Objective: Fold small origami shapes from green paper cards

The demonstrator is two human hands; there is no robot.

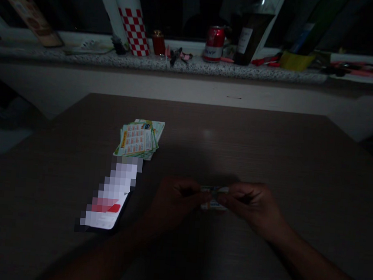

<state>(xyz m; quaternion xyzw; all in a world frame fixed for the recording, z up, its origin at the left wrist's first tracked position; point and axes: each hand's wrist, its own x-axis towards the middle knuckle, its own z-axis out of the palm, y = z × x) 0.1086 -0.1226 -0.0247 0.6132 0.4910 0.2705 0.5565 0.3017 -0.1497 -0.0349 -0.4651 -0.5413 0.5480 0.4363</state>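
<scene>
While the rest of the table (255,137) lies dim, both hands meet over its near middle, a little right of centre. The left hand (177,200) pinches the left side of a small printed card (214,205), thumb on top and fingers curled under. The right hand (255,207) pinches the right side the same way, so the card sits between the two thumb tips, which are close together but apart. Its print is too dark to read, and whether it touches the table I cannot tell.

To the left of the left hand lies a phone (105,221), slanted, its lit screen partly blurred out. Just beyond its far end is a loose pile (137,140) of similar printed cards, fanned unevenly; whether phone and pile touch is hidden by the blur.

At the far side, above the wall (191,88), a speckled sill (193,66) carries a red-and-white checked bottle (135,29) on the left, a red can (214,44) near the middle and a dark bottle (247,38) to its right.
</scene>
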